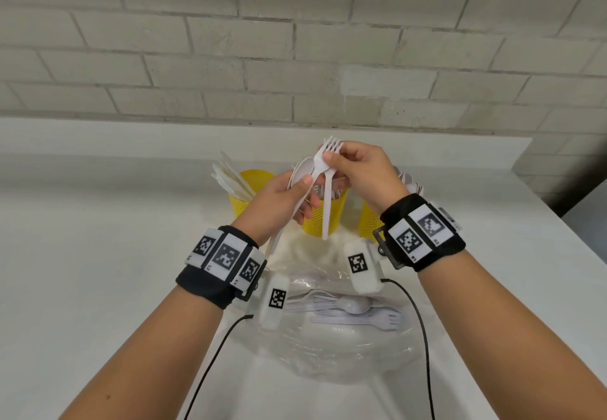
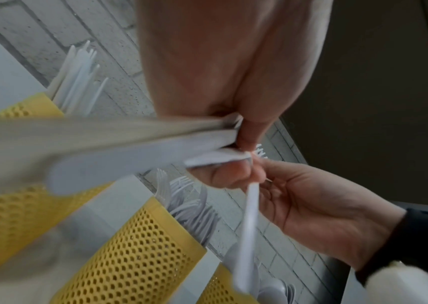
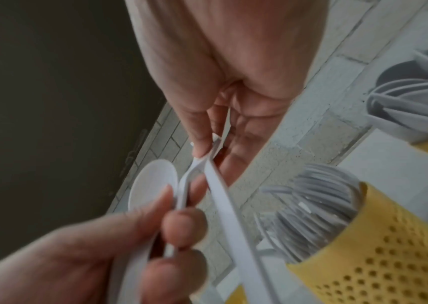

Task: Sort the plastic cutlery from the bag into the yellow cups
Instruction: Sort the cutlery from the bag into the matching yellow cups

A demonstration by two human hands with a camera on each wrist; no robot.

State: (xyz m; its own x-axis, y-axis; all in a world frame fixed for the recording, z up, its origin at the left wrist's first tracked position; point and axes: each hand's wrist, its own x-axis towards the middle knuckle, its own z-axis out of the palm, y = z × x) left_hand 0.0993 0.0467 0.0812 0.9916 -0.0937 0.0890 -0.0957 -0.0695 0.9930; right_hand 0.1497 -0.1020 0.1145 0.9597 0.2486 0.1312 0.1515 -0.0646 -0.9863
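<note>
The right hand point(image 1: 359, 173) has its fingers point(image 1: 330, 159) pinched on a white fork point(image 1: 325, 170), tines up, handle hanging down over the middle cup point(image 1: 323, 219). The left hand point(image 1: 279, 202) grips a small bunch of cutlery point(image 1: 303, 173), a spoon for sure, the rest probably more spoons, it's blurry. Behind sit three yellow cups: the left cup point(image 1: 244, 199) has knives, the right cup point(image 1: 369, 222) is mostly hidden. Nearer the person, the clear bag point(image 1: 345, 350) lies on the white table point(image 1: 98, 288) with a few pieces on it.
</note>
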